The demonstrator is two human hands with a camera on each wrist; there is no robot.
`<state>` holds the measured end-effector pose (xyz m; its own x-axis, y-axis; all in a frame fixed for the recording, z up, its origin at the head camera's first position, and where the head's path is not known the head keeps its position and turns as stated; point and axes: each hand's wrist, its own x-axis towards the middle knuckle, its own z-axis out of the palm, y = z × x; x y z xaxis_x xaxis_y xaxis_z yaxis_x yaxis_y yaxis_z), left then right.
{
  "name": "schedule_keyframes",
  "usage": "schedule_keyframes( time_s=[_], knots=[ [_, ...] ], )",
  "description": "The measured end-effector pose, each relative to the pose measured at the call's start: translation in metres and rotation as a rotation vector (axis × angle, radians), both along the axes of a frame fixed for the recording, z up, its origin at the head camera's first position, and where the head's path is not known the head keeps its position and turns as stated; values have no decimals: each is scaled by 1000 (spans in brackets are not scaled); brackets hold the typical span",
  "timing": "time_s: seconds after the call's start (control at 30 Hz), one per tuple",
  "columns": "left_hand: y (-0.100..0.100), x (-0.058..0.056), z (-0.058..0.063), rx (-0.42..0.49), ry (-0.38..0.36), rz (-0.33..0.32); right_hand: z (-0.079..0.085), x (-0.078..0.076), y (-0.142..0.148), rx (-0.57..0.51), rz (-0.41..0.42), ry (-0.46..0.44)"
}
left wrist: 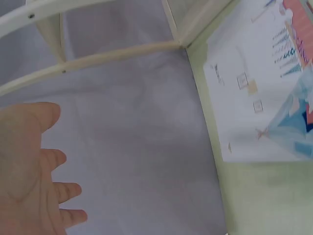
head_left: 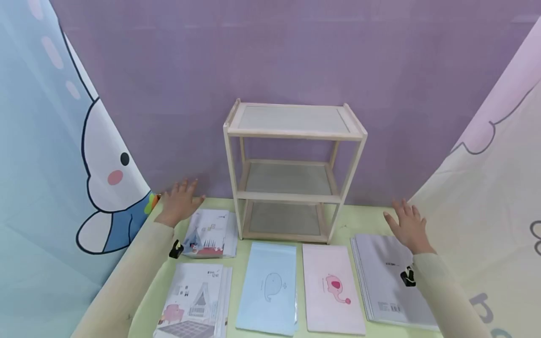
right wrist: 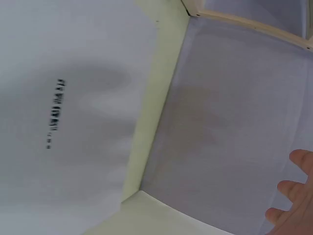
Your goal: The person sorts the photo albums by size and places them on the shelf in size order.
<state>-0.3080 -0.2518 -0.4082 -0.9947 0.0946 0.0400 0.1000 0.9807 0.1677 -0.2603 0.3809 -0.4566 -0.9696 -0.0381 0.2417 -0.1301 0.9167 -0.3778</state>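
My left hand is held out with fingers spread and nothing in it, above the back left stack of printed booklets. Out on the right, my right hand is also spread and holds nothing, over a stack of plain grey-white notebooks. Between the hands stands a small wooden shelf with three grey tiers. In front of it lie a light blue booklet with a whale drawing and a pink booklet with an elephant drawing. A second stack of printed booklets lies at the front left.
A pale green table top carries everything. Behind it hangs a purple cloth backdrop. Cartoon-printed curtains close in the left side and the right side.
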Motion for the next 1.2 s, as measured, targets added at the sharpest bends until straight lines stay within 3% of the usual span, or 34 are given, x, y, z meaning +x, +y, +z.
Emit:
schedule_keyframes(
  time_s=[0.23,0.73,1.2],
  knots=[
    [8,9,-6,22,0,-19,-13,11,-1,-40,-7,-34],
    [19,36,-14,99,41,-82,-36,36,-3,-97,-6,9],
    [30,55,-20,104,-41,-149,-46,63,-10,-96,-8,33]
  ],
)
